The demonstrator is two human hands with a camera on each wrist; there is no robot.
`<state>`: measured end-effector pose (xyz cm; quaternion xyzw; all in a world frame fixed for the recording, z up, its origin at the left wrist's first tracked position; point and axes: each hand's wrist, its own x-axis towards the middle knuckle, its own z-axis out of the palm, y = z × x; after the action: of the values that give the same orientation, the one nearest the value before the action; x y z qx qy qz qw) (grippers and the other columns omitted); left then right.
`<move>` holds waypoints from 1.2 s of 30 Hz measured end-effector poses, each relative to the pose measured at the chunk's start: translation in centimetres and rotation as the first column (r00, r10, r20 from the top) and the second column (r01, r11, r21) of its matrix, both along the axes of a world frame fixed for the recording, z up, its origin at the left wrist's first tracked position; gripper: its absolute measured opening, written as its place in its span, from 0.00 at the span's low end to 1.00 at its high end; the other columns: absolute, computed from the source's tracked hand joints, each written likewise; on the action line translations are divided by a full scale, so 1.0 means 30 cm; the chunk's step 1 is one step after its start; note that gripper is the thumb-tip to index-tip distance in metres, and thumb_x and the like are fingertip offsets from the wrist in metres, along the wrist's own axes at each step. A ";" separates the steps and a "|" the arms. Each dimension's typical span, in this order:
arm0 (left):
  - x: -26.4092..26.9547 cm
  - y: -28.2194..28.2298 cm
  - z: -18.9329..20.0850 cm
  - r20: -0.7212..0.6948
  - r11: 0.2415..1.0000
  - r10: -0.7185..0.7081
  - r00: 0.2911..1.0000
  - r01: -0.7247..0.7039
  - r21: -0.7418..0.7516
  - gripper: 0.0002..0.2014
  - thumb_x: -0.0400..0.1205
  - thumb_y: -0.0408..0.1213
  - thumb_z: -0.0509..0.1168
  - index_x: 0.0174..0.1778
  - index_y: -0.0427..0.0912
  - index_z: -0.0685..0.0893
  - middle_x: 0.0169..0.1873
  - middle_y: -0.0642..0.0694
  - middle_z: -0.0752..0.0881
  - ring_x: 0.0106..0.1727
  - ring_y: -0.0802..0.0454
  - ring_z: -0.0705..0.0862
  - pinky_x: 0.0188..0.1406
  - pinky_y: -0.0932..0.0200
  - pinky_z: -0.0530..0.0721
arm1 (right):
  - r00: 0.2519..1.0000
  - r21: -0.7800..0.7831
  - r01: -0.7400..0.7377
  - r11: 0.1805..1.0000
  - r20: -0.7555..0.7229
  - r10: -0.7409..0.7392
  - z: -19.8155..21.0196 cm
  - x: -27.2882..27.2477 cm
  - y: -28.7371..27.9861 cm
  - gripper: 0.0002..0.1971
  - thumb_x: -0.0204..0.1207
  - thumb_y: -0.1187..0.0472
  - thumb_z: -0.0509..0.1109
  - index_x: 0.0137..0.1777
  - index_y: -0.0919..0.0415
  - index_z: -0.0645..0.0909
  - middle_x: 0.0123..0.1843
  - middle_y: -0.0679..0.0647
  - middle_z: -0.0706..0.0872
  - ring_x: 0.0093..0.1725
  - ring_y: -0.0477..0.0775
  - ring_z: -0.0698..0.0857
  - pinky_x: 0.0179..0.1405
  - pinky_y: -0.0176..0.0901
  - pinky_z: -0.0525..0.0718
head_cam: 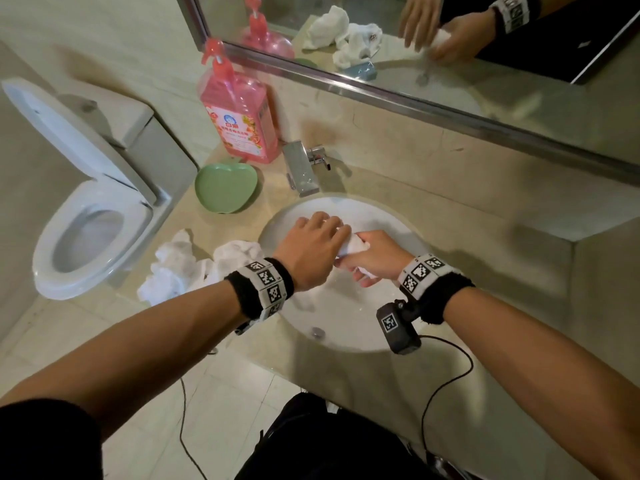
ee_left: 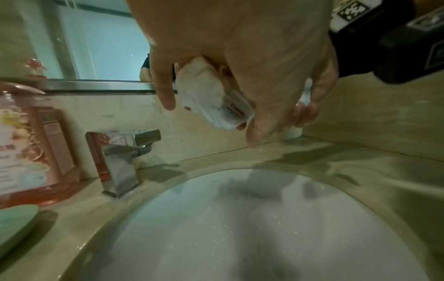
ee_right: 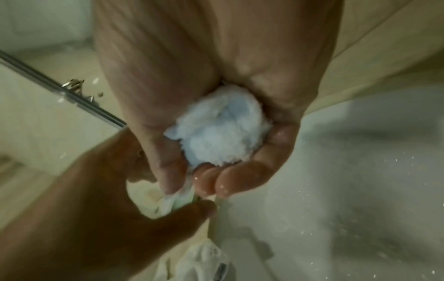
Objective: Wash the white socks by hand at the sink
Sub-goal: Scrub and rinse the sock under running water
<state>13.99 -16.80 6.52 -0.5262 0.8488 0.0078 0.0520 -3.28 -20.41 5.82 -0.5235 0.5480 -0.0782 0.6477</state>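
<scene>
Both hands hold one wet white sock (head_cam: 354, 247) above the white sink (head_cam: 346, 337). My left hand (head_cam: 325, 233) covers the sock's far end from above, and in the left wrist view its fingers (ee_left: 165, 95) curl round the bunched sock (ee_left: 211, 100). My right hand (head_cam: 363, 271) grips the near end, and the right wrist view shows its curled fingers (ee_right: 230, 182) squeezing a wad of sock (ee_right: 216, 133). In that same view the left hand (ee_right: 187, 207) pinches the cloth just below. Several more white socks (head_cam: 194, 265) lie crumpled on the counter left of the basin.
A chrome tap (head_cam: 302, 168) stands behind the basin, no water visibly running. A pink detergent pump bottle (head_cam: 239, 116) and a green apple-shaped dish (head_cam: 225, 188) sit at the back left. A toilet (head_cam: 86, 220) is further left, a mirror (head_cam: 450, 46) above.
</scene>
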 end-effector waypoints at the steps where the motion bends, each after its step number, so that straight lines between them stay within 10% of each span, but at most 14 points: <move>1: -0.002 0.003 0.012 0.030 1.000 0.007 1.000 -0.006 -0.015 0.27 0.75 0.47 0.69 0.69 0.43 0.73 0.62 0.43 0.78 0.59 0.40 0.77 0.52 0.45 0.79 | 0.999 0.042 -0.003 0.999 0.041 0.001 0.013 0.002 -0.003 0.13 0.64 0.59 0.83 0.46 0.59 0.86 0.31 0.54 0.84 0.26 0.51 0.81 0.26 0.43 0.79; 8: -0.008 -0.029 0.110 0.109 1.000 0.014 0.994 -0.016 0.015 0.15 0.79 0.38 0.58 0.61 0.41 0.73 0.50 0.43 0.80 0.43 0.41 0.79 0.39 0.47 0.79 | 0.990 0.193 -0.095 0.977 0.118 0.073 0.053 -0.005 0.000 0.19 0.64 0.58 0.83 0.53 0.61 0.85 0.33 0.52 0.82 0.27 0.48 0.78 0.20 0.38 0.71; 17: -0.024 -0.076 0.165 0.078 0.974 0.019 0.997 -0.036 0.224 0.16 0.72 0.38 0.64 0.57 0.46 0.77 0.30 0.48 0.79 0.29 0.45 0.77 0.24 0.53 0.75 | 0.970 -0.125 -0.192 0.973 -0.175 0.169 0.074 0.002 0.024 0.14 0.61 0.53 0.82 0.42 0.58 0.83 0.27 0.51 0.83 0.25 0.52 0.76 0.20 0.37 0.69; 21: -0.060 -0.058 0.134 0.134 0.915 0.066 0.989 -0.114 0.387 0.09 0.72 0.36 0.63 0.46 0.49 0.83 0.31 0.50 0.79 0.33 0.46 0.81 0.24 0.60 0.71 | 0.737 -0.360 -0.592 0.721 -0.603 0.304 0.028 0.023 0.047 0.11 0.74 0.51 0.72 0.40 0.58 0.79 0.40 0.54 0.87 0.40 0.59 0.83 0.35 0.42 0.75; 27: -0.092 -0.008 0.043 0.108 0.796 0.252 0.962 -0.270 0.542 0.08 0.74 0.36 0.65 0.48 0.45 0.86 0.40 0.47 0.84 0.43 0.43 0.87 0.39 0.55 0.86 | 0.522 -0.346 -0.819 0.458 -0.782 0.341 -0.048 0.021 0.084 0.02 0.72 0.59 0.63 0.39 0.55 0.73 0.45 0.58 0.87 0.39 0.66 0.80 0.39 0.48 0.73; 36: -0.050 0.005 0.006 -0.004 0.777 0.303 0.953 -0.245 0.579 0.05 0.73 0.37 0.67 0.44 0.45 0.84 0.38 0.49 0.85 0.39 0.47 0.85 0.28 0.61 0.75 | 0.537 -0.374 -0.799 0.471 -0.796 0.279 -0.062 0.026 0.090 0.15 0.76 0.53 0.64 0.57 0.62 0.79 0.51 0.63 0.86 0.45 0.67 0.84 0.38 0.48 0.73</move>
<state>12.48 -16.66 6.72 -0.6030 0.7226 0.2952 0.1646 -2.50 -17.71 3.95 -0.8753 0.4419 0.1265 0.1505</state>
